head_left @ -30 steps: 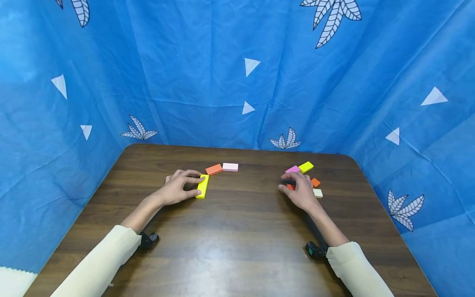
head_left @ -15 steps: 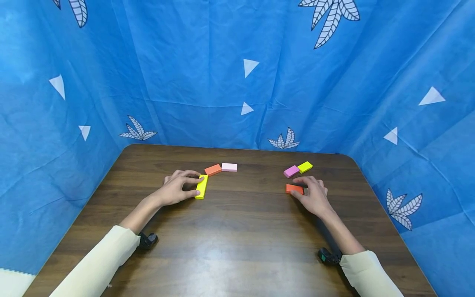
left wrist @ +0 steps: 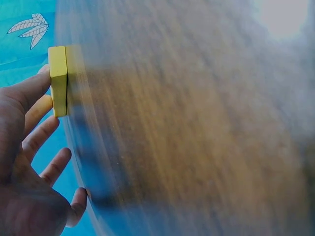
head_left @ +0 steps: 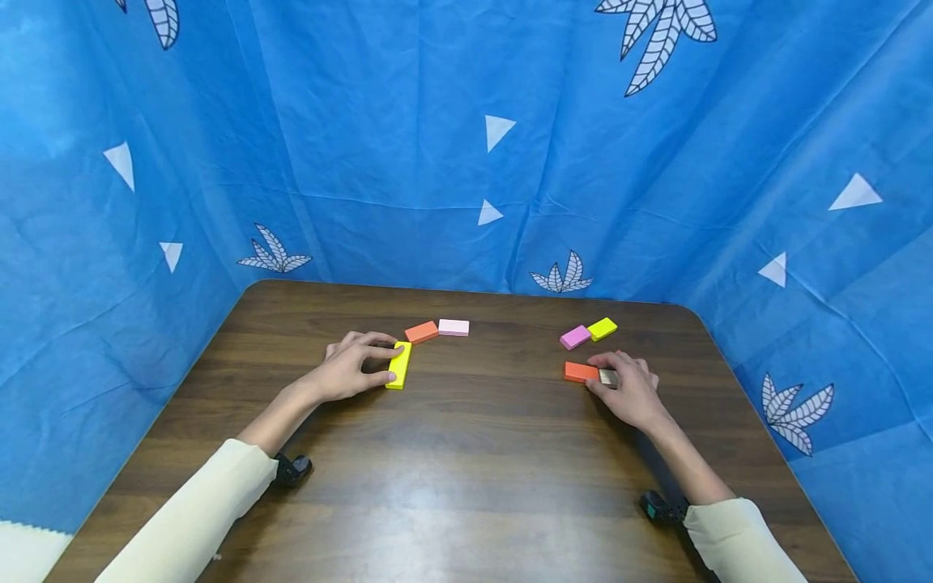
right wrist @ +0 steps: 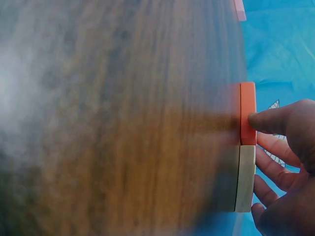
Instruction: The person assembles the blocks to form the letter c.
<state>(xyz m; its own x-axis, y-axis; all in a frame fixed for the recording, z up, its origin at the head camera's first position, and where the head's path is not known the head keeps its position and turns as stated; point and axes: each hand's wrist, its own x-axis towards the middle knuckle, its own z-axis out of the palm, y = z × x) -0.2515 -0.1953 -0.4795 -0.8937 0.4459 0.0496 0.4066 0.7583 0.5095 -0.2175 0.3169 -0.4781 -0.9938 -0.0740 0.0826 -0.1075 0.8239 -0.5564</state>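
Observation:
On the left of the brown table, my left hand [head_left: 353,366] pinches a yellow block [head_left: 398,366], thumb near its front end and a finger at its far end. The left wrist view shows the thumb against this yellow block [left wrist: 59,81], other fingers spread. My right hand [head_left: 630,389] has its thumb and index finger about the right end of an orange-red block [head_left: 581,372]. A cream block [head_left: 608,376] meets that end, partly under the hand. In the right wrist view the thumb presses the orange-red block [right wrist: 248,113], end to end with the cream block [right wrist: 245,179].
An orange block [head_left: 421,332] and a pale pink block [head_left: 453,327] lie in a bent line beyond the yellow block. Behind the right hand are a magenta block [head_left: 575,337] and another yellow block [head_left: 602,328]. A blue patterned curtain [head_left: 408,162] hangs round the table [head_left: 437,453].
My right hand has moved right and slightly nearer, uncovering the magenta and orange-red blocks. A small orange piece seen earlier is now hidden by the hand. The left hand stays on the yellow block.

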